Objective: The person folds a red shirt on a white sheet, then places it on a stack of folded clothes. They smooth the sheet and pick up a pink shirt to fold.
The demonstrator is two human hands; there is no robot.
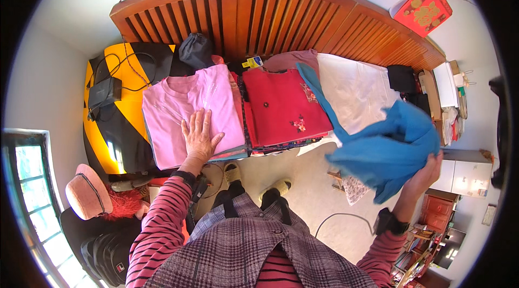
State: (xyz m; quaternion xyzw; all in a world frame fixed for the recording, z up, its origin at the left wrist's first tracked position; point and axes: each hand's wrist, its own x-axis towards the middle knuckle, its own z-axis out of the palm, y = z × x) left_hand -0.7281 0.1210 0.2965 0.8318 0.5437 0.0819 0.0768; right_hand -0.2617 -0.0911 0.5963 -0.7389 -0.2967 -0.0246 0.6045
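Observation:
My left hand [199, 135] lies flat with fingers spread on a folded pink T-shirt [173, 104], the top of a stack of clothes. My right hand [427, 174] is closed on a bunched blue garment [394, 142], lifted off to the right. One end of the blue cloth trails back over the edge of a folded red garment [273, 109] with flower patterns, which tops a second stack. Beyond the cloth spreads a white fabric [351, 80]. My right fingers are partly hidden behind the cloth.
A slatted wooden headboard [292, 18] runs along the back. To the left lies a yellow and black case [130, 120] with a black adapter [105, 91] and cables. Nearby are a pink hat [89, 191] and a black backpack [105, 253]. A cable [343, 214] crosses the floor.

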